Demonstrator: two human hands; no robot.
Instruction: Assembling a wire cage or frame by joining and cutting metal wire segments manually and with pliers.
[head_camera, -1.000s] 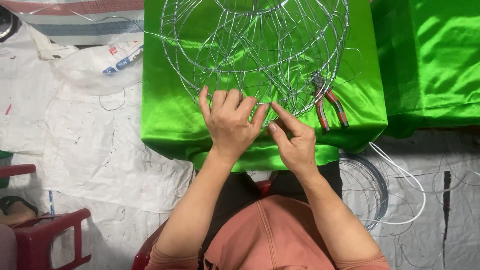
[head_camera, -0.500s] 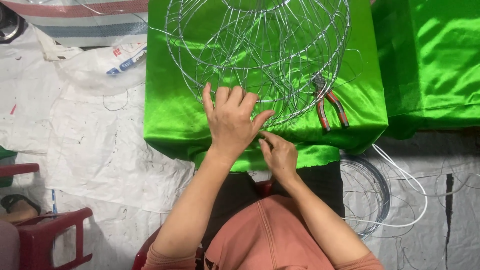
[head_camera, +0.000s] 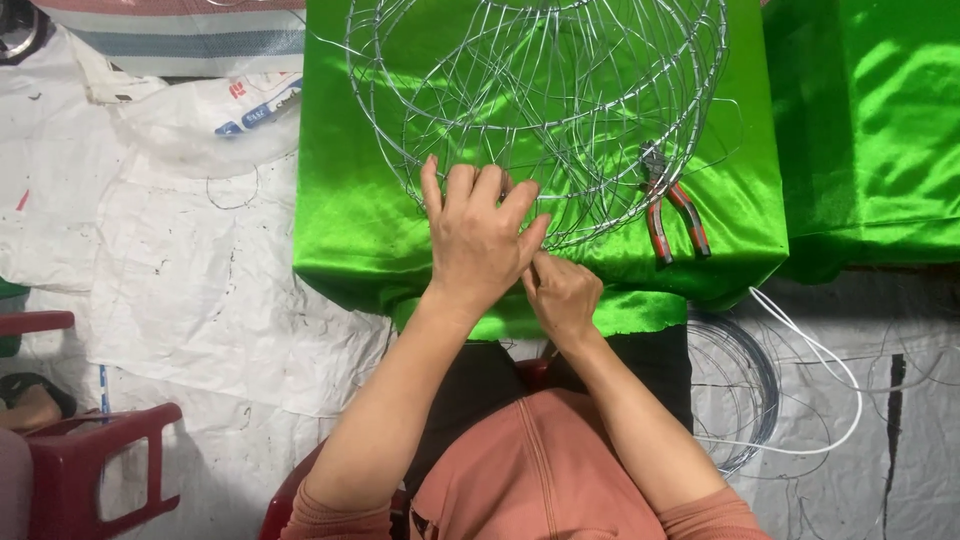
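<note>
Your left hand (head_camera: 480, 240) hides the right hand's (head_camera: 562, 295) fingertips, grip unreadable. Wire frame (head_camera: 540, 110) cut off at 12 o'clock. Red stool (head_camera: 100, 455) cropped at 8 o'clock. Wire coil (head_camera: 735, 385) partly under cloth.

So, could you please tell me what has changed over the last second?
The right hand drew back from the wire frame toward the body and curled partly under the left hand. The left hand stayed spread on the frame's near rim; the pliers and green cloth stayed put.
</note>
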